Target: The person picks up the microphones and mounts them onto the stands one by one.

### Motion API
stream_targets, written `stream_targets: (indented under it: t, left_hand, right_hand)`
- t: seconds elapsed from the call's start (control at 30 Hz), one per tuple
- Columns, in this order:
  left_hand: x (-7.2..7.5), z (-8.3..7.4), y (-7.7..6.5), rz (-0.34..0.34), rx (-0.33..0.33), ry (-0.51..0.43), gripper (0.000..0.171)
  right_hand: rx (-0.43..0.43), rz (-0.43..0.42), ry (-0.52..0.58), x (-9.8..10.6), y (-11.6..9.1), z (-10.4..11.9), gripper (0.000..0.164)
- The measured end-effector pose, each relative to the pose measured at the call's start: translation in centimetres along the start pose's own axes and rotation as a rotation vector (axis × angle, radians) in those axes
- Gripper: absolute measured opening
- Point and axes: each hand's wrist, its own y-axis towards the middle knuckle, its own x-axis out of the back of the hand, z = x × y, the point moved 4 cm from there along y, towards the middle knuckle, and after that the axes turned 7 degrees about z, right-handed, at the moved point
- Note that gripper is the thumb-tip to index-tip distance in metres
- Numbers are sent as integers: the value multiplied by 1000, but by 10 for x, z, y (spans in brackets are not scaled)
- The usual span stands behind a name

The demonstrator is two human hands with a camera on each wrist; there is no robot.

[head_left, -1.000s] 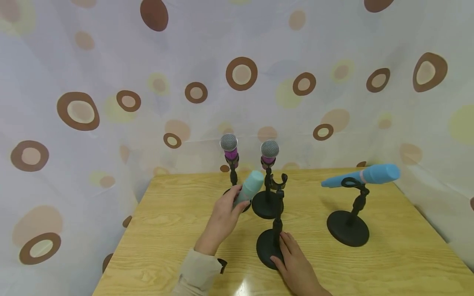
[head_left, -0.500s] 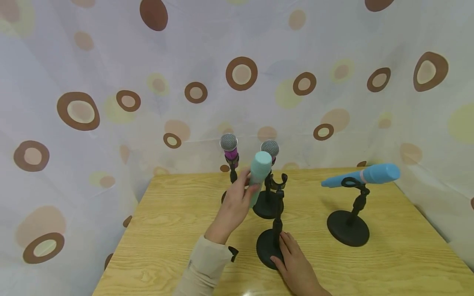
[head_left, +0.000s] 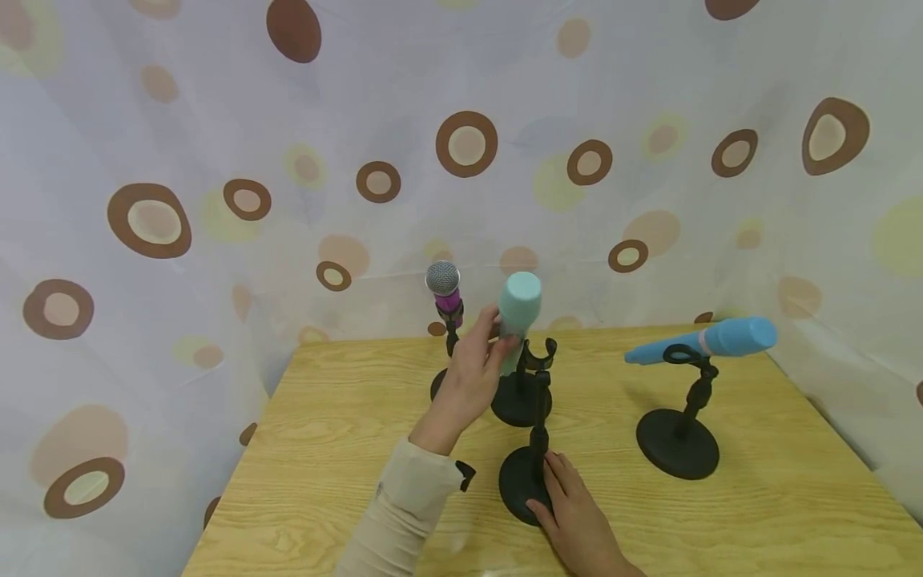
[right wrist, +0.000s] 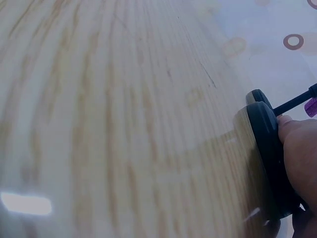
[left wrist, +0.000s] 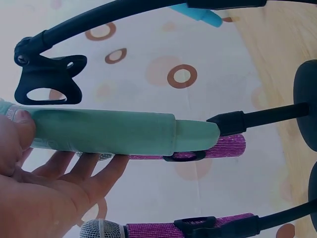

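My left hand grips a mint-green microphone, held head-up close to the empty clip of a black microphone stand. In the left wrist view the microphone lies beside the open clip, apart from it, with thumb and fingers around its upper part. My right hand rests on the round base of that stand, fingers beside the post and thumb at the near side. The right wrist view has the hand against the base's edge.
Behind stand two purple microphones with silver heads, one at left, another mostly hidden by the green one in the head view. A blue microphone lies tilted in a stand at right. A small black piece shows beside the left sleeve.
My left hand has lifted the green microphone up and to the right, turning it more upright; it now covers the rear purple microphone. My right hand stays on the stand's base.
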Motion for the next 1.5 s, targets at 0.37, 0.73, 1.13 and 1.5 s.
stream_targets:
  t: [0.37,0.73,1.13,1.5]
  left_hand:
    - [1,-20,14,45,-176,-30,45]
    - [-2,-19,11,117,-228,-15,53]
    - [-3,-15,12,225,-210,42,67]
    - [-9,-17,11,217,-146,140,53]
  right_hand:
    - [28,-35,-10,2,-1,3,60]
    - [-8,26,30,1,-1,4,63]
    - [7,7,24,2,-1,2,63]
    - [8,14,24,2,-1,1,63]
